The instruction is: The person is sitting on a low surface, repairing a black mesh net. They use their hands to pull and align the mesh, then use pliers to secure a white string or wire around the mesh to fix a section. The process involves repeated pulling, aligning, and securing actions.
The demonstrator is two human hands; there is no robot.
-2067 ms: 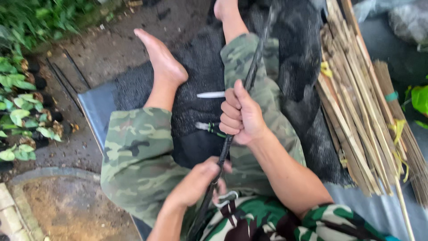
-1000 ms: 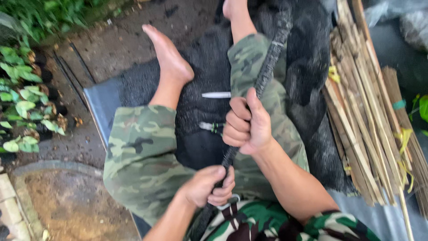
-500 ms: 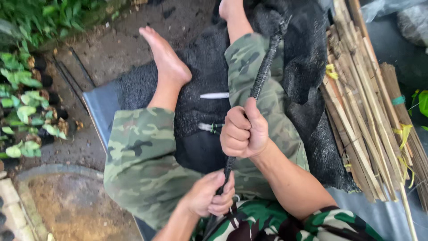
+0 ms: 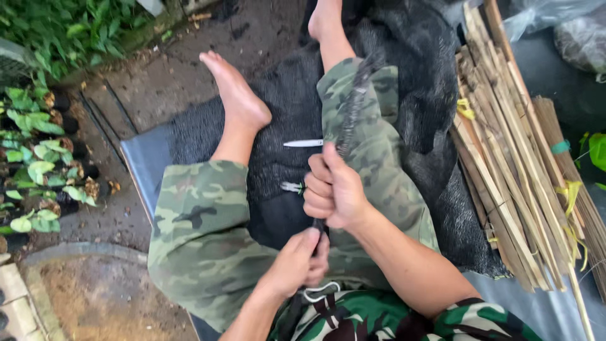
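Observation:
I sit on the ground in camouflage trousers with bare feet stretched out. A rolled strip of black netting (image 4: 353,104) runs up along my right thigh. My right hand (image 4: 333,189) is clenched around its middle. My left hand (image 4: 297,262) grips its lower end close to my waist. A larger sheet of black mesh (image 4: 416,95) lies under my legs. A white-bladed knife (image 4: 303,143) rests on the mesh between my knees, and a small green-handled tool (image 4: 291,187) lies just left of my right hand.
A bundle of split bamboo sticks (image 4: 517,145) with yellow and green ties lies at my right. Potted seedlings (image 4: 38,158) in black bags stand at the left. A grey mat (image 4: 145,164) is under me, with bare soil and a concrete edge (image 4: 76,252) beyond.
The netting strip has been pulled down through my right hand, so less of it reaches past my knee. My hands have come closer together near my waist.

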